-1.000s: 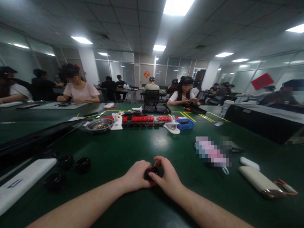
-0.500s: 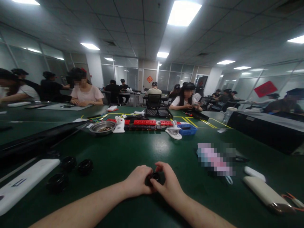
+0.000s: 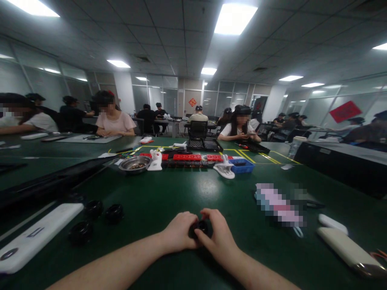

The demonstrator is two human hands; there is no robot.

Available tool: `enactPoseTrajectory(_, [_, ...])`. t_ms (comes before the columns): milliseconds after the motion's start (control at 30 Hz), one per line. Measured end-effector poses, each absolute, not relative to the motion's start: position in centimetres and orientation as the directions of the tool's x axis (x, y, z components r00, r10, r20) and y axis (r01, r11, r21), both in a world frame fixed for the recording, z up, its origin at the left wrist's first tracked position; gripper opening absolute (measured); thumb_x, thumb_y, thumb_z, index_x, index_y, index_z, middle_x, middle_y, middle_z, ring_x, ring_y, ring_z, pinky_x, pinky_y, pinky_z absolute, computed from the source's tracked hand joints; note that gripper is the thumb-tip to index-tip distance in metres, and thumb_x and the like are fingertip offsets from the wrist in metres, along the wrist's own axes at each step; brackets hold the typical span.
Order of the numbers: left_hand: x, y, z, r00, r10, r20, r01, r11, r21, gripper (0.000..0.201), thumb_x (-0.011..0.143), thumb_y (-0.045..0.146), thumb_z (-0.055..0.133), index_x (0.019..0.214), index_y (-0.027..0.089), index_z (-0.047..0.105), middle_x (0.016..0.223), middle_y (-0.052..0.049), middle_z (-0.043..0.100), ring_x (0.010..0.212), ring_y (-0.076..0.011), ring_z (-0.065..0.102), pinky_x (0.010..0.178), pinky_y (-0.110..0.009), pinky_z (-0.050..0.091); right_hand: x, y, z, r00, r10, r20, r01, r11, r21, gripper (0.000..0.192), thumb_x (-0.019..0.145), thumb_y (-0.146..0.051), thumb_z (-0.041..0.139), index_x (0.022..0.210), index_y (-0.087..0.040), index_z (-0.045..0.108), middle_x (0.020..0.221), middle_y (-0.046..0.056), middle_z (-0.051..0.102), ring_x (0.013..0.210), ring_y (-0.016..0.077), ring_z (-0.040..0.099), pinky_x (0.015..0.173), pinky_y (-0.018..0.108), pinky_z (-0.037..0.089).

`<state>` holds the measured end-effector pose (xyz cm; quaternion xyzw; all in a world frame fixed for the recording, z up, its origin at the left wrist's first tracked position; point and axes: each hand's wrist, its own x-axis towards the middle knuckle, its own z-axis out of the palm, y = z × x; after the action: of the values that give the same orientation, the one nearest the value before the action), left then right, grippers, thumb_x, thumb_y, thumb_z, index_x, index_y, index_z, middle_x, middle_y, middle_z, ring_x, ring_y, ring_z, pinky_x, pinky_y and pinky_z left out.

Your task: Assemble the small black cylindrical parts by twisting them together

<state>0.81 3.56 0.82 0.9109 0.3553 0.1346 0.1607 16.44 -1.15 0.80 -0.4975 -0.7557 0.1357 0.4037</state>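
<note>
Green matting covers a long shared workbench (image 3: 169,193) under office strip lights, with other people seated at tables beyond. Near its front edge, the left hand (image 3: 179,233) and right hand (image 3: 219,238) close together on a small black ring part (image 3: 199,228), pinched between the fingertips of both. Three similar rings (image 3: 114,212) lie well to the left, beside a white slab (image 3: 36,237). Fitting or twisting appears under way; a steady two-handed grip seems needed next.

The left hand (image 3: 180,232) and right hand (image 3: 219,237) hide most of a small black part (image 3: 200,227). Something near the table's (image 3: 181,193) right side is blurred out.
</note>
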Motion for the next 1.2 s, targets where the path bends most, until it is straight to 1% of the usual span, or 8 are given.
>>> enactPoseTrajectory(100, [0.74, 3.66, 0.74, 0.715, 0.686, 0.133, 0.594, -0.697, 0.402, 0.029, 0.063, 0.037, 0.063, 0.083, 0.019, 0.054, 0.080, -0.001, 0.057, 0.073, -0.0191, 0.052, 0.065, -0.026, 0.038, 16.65, -1.45, 0.94, -0.272, 0.815, 0.512, 0.569, 0.565, -0.598, 0.043, 0.064, -0.004, 0.049, 0.104, -0.019, 0.046, 0.098, 0.007, 0.055, 0.094, 0.0217, 0.051, 0.085, 0.039, 0.042])
enactPoseTrajectory(200, [0.70, 3.75, 0.53, 0.705, 0.695, 0.139, 0.604, -0.692, 0.396, 0.028, 0.063, 0.040, 0.063, 0.078, 0.019, 0.053, 0.077, -0.001, 0.056, 0.071, -0.0192, 0.051, 0.063, -0.026, 0.038, 16.87, -1.49, 0.95, -0.267, 0.802, 0.534, 0.561, 0.580, -0.590, 0.048, 0.064, -0.005, 0.050, 0.109, -0.019, 0.044, 0.106, 0.008, 0.052, 0.100, 0.0222, 0.048, 0.089, 0.039, 0.039])
enactPoseTrajectory(433, [0.77, 3.76, 0.36, 0.713, 0.684, 0.153, 0.600, -0.708, 0.373, 0.026, 0.063, 0.040, 0.063, 0.070, 0.018, 0.051, 0.071, 0.000, 0.054, 0.067, -0.0184, 0.050, 0.059, -0.025, 0.036, 16.63, -1.00, 0.83, -0.175, 0.844, 0.506, 0.729, 0.457, -0.510, 0.039, 0.063, -0.021, 0.066, 0.099, -0.017, 0.050, 0.086, 0.006, 0.056, 0.083, 0.0248, 0.051, 0.076, 0.042, 0.042])
enactPoseTrajectory(533, [0.74, 3.74, 0.36, 0.711, 0.687, 0.150, 0.601, -0.704, 0.377, 0.026, 0.062, 0.038, 0.064, 0.074, 0.018, 0.052, 0.073, 0.000, 0.055, 0.069, -0.0189, 0.051, 0.060, -0.026, 0.037, 16.49, -1.24, 0.95, -0.230, 0.834, 0.502, 0.709, 0.496, -0.501, 0.033, 0.066, -0.015, 0.060, 0.097, -0.017, 0.051, 0.085, 0.006, 0.056, 0.083, 0.0233, 0.051, 0.076, 0.040, 0.043])
enactPoseTrajectory(733, [0.70, 3.57, 0.57, 0.708, 0.691, 0.141, 0.603, -0.697, 0.387, 0.027, 0.063, 0.039, 0.063, 0.078, 0.018, 0.054, 0.077, -0.001, 0.056, 0.070, -0.0189, 0.052, 0.062, -0.026, 0.038, 16.65, -1.62, 1.10, -0.248, 0.805, 0.539, 0.657, 0.549, -0.517, 0.043, 0.064, -0.009, 0.053, 0.106, -0.018, 0.047, 0.101, 0.008, 0.055, 0.097, 0.0238, 0.049, 0.086, 0.041, 0.040])
enactPoseTrajectory(867, [0.81, 3.60, 0.42, 0.701, 0.698, 0.143, 0.613, -0.694, 0.378, 0.025, 0.064, 0.040, 0.061, 0.071, 0.018, 0.052, 0.073, -0.001, 0.055, 0.068, -0.0187, 0.051, 0.059, -0.026, 0.037, 16.60, -1.32, 0.95, -0.168, 0.838, 0.519, 0.696, 0.473, -0.540, 0.039, 0.066, -0.019, 0.062, 0.103, -0.017, 0.048, 0.095, 0.008, 0.056, 0.090, 0.0249, 0.051, 0.081, 0.043, 0.042])
enactPoseTrajectory(1000, [0.81, 3.70, 0.35, 0.705, 0.695, 0.143, 0.608, -0.696, 0.382, 0.024, 0.062, 0.037, 0.062, 0.074, 0.018, 0.053, 0.074, -0.001, 0.055, 0.069, -0.0190, 0.051, 0.060, -0.025, 0.038, 16.48, -1.30, 0.87, -0.217, 0.851, 0.477, 0.669, 0.486, -0.562, 0.036, 0.066, -0.014, 0.059, 0.101, -0.018, 0.049, 0.089, 0.006, 0.057, 0.085, 0.0225, 0.053, 0.078, 0.040, 0.044])
enactPoseTrajectory(1200, [0.73, 3.58, 0.65, 0.710, 0.690, 0.139, 0.598, -0.696, 0.396, 0.026, 0.063, 0.037, 0.063, 0.077, 0.018, 0.054, 0.076, -0.001, 0.056, 0.069, -0.0180, 0.052, 0.061, -0.025, 0.039, 16.78, -1.48, 0.85, -0.265, 0.811, 0.522, 0.615, 0.559, -0.556, 0.050, 0.064, -0.008, 0.053, 0.112, -0.019, 0.043, 0.109, 0.008, 0.052, 0.103, 0.0229, 0.048, 0.091, 0.041, 0.039])
